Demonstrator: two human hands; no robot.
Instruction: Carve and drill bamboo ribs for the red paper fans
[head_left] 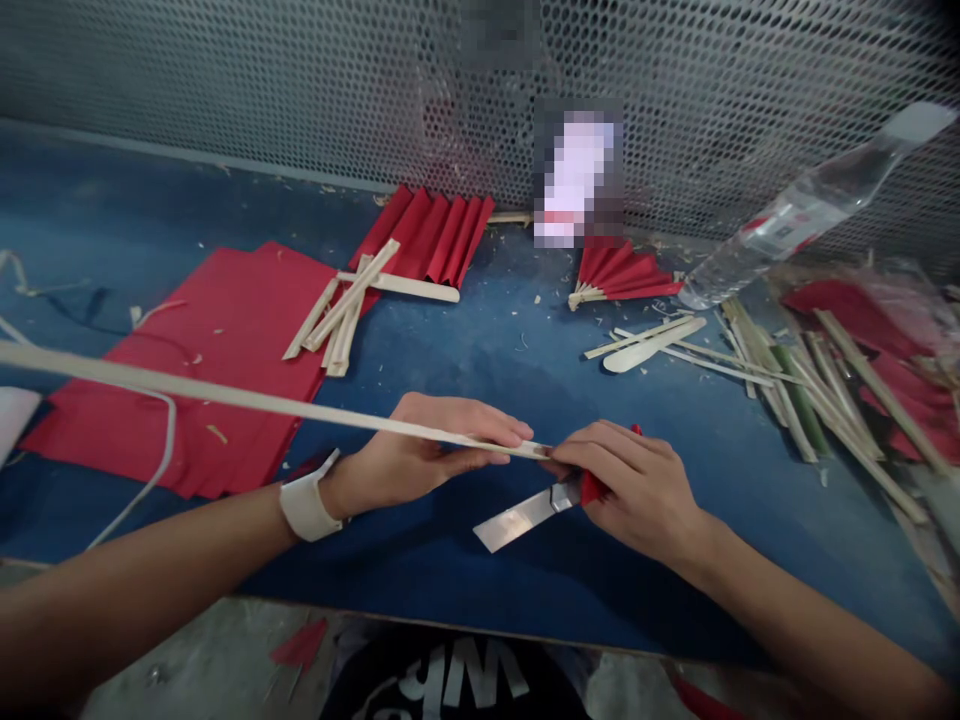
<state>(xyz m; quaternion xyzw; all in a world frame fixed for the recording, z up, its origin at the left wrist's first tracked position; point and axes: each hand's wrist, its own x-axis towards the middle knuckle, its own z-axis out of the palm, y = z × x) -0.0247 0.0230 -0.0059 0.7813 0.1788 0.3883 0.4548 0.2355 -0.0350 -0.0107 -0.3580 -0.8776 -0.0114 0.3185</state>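
Observation:
My left hand (435,450) is closed around a long pale bamboo strip (247,392), which runs from the left edge of the view to my right hand. The red handle of a box cutter lies in my right hand (630,480), and its wide blade (521,517) points left and down, below the strip. At the strip's right end, the fingertips of my right hand touch it. Both hands are over the front middle of the blue table (420,560). The right palm hides most of the cutter's handle.
Red paper sheets (217,370) lie at left, near pleated red paper (427,235) and short bamboo pieces (345,310). A small red fan (622,272) stands behind. To the right are bamboo slivers (656,345), a leaning plastic bottle (795,220) and a bamboo pile (832,390). Perforated metal (262,90) closes the back.

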